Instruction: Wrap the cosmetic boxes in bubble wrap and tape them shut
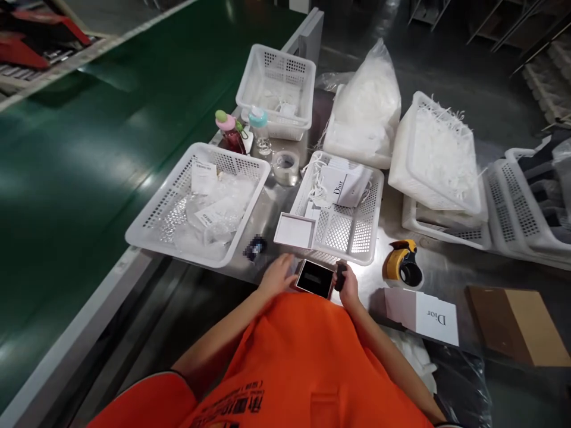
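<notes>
In front of my waist, at the table's near edge, lies a small white-edged box (314, 279) with a black lining and a slot in its middle. My left hand (277, 276) is at the box's left side, fingers stretched out and thumb towards its edge, holding nothing. On the right side of the box, my right hand (348, 286) is closed around a small black object (341, 276), whose kind I cannot make out. A shallow white box part (294, 230) rests at the front left corner of a white basket (377, 217), which holds white Dior bags (335, 185) with cords.
A basket of clear plastic packs (134, 232) stands left, beside the green conveyor (89, 148). Tape (286, 167) and bottles (262, 134) stand farther back. Rightward are a yellow tape dispenser (401, 264), flat Dior bags (435, 318), brown cardboard (513, 324) and a basket of white shreds (446, 154).
</notes>
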`<control>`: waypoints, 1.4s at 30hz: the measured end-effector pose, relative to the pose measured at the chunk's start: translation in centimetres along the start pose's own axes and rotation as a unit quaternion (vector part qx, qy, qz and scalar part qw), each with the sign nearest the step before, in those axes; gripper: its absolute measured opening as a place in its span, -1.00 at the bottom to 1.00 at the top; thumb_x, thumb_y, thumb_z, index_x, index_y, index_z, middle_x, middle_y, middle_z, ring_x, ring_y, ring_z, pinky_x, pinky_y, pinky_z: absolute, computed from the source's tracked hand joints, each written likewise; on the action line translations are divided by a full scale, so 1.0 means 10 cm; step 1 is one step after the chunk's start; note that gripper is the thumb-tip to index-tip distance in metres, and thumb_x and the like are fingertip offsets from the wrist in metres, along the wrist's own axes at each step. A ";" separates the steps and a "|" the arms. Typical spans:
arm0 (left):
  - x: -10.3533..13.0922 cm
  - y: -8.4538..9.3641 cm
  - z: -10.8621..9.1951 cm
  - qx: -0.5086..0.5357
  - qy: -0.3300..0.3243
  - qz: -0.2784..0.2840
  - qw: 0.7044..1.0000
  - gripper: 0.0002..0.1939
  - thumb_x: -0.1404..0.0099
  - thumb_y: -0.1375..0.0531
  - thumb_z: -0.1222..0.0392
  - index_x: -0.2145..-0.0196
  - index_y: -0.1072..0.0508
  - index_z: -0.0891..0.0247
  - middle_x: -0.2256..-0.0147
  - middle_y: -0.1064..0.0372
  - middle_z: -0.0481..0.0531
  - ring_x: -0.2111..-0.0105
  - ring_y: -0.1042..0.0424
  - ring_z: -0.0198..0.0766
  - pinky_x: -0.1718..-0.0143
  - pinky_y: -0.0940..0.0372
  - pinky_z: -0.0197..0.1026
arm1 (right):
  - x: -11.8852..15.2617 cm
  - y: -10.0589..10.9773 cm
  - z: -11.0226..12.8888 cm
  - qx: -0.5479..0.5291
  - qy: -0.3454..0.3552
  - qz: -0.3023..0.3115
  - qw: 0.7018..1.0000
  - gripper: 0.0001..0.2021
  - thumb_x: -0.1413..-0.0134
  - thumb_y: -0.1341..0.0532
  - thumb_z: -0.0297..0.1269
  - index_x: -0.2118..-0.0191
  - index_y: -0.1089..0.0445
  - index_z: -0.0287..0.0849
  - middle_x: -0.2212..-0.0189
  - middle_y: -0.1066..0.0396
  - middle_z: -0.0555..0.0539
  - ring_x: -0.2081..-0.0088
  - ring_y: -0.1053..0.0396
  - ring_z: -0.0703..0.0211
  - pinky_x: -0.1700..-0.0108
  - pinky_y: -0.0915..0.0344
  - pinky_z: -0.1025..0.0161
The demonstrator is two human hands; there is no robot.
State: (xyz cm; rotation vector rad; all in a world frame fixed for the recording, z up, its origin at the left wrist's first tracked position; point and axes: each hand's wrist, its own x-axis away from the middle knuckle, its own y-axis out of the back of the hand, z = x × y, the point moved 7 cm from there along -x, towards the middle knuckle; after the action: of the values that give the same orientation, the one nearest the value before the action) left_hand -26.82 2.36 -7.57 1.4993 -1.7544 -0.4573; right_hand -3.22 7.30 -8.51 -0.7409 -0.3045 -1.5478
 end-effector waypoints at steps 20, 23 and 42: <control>0.23 0.36 0.12 0.168 0.083 -0.152 0.970 -0.85 -0.26 -0.18 0.38 0.25 -0.42 0.16 0.13 -0.44 0.15 -0.06 -0.34 0.06 -0.25 -0.15 0.06 | 0.52 -0.48 0.43 0.316 0.167 0.090 0.930 -0.74 0.14 -0.39 -0.33 0.22 -0.53 -0.05 0.26 -0.53 0.00 0.15 -0.43 0.08 -0.06 -0.31 0.15; 0.25 0.24 -0.29 0.229 -0.009 -0.057 0.972 -0.80 -0.22 -0.18 0.38 0.24 -0.45 0.13 0.09 -0.45 0.11 -0.01 -0.38 0.00 -0.22 -0.21 0.03 | 0.57 -0.63 0.43 0.302 0.149 0.132 0.932 -0.69 0.15 -0.43 -0.27 0.17 -0.56 -0.07 0.21 -0.56 -0.02 0.10 -0.45 0.06 -0.11 -0.32 0.11; 0.57 0.41 -0.93 0.625 0.070 0.030 0.777 -0.51 -0.08 -0.46 -0.05 0.16 -0.50 0.32 0.37 -0.54 0.02 0.45 -0.53 -0.26 0.36 -0.44 -0.21 | 1.18 -0.40 0.94 0.259 0.340 0.103 0.898 -0.90 -0.09 -0.38 -0.23 0.37 -0.47 -0.07 0.18 -0.53 -0.09 0.14 -0.48 0.09 0.04 -0.41 0.11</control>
State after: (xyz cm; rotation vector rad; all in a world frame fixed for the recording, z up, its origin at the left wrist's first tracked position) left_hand -22.76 -0.11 3.10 2.1860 -2.0251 1.0899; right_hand -4.00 4.18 6.79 0.1979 -0.0941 -1.3405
